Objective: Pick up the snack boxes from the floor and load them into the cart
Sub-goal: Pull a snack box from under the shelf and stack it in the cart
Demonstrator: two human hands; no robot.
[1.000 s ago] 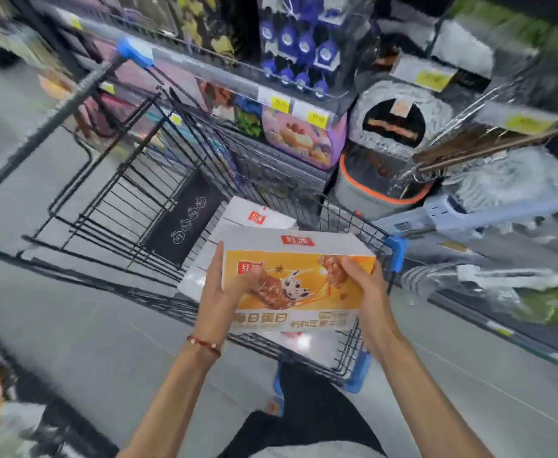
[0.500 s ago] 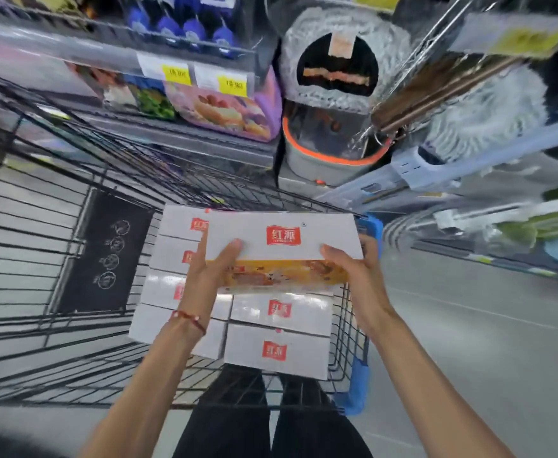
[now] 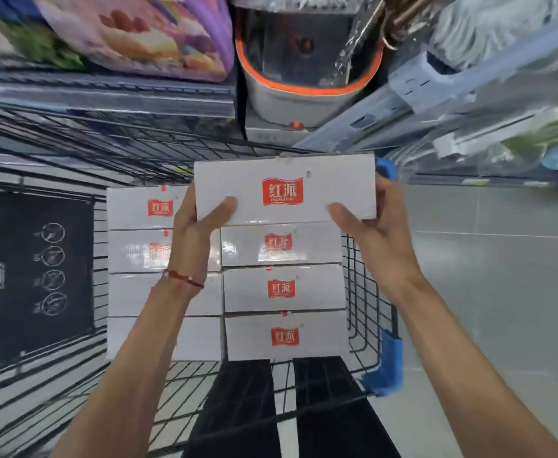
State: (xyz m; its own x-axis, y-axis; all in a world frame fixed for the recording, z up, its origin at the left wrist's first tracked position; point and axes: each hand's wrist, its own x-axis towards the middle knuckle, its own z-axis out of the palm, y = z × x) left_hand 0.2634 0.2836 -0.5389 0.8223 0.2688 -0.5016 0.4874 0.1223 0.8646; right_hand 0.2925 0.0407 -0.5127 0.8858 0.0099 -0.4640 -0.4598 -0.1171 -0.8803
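I hold one white snack box [image 3: 284, 190] with a red logo above the far right end of the black wire cart [image 3: 363, 292]. My left hand [image 3: 193, 233] grips its left end, thumb on the white top face. My right hand [image 3: 366, 233] grips its right end the same way. Below it, several identical white boxes [image 3: 282, 289] stand in two rows inside the cart, logos facing up. The held box hangs over the far end of the right row.
A black sign panel [image 3: 42, 276] lines the cart's left part. Blue corner guards [image 3: 385, 368] mark the cart's right side. Store shelves with packaged goods [image 3: 138, 38] and an orange-rimmed bucket [image 3: 307, 81] stand just beyond. Grey floor [image 3: 489, 292] lies to the right.
The box has turned so its white top faces me and has moved down toward the far end of the right row. My view has tilted down over the cart.
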